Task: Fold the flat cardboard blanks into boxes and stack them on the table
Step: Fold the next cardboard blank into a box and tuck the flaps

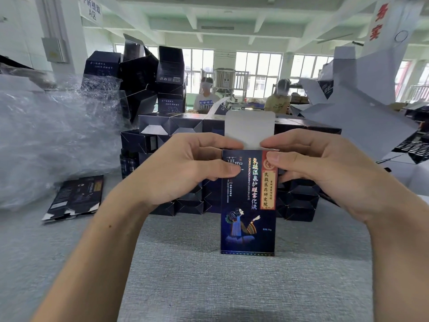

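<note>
A dark blue printed box (248,219) stands upright in the air above the grey table (209,275), its white top flap (250,126) sticking straight up. My left hand (185,168) grips the box's upper left side, thumb on the front panel. My right hand (325,168) pinches the upper right corner, forefinger on the base of the flap. Behind the box, several folded dark boxes (185,205) are stacked in rows on the table. The back of the held box is hidden.
A flat dark blank (74,196) lies on the table at left beside crumpled clear plastic wrap (46,135). A tall heap of dark boxes (144,75) rises at back left, pale unfolded blanks (362,108) at right. Two people sit far behind.
</note>
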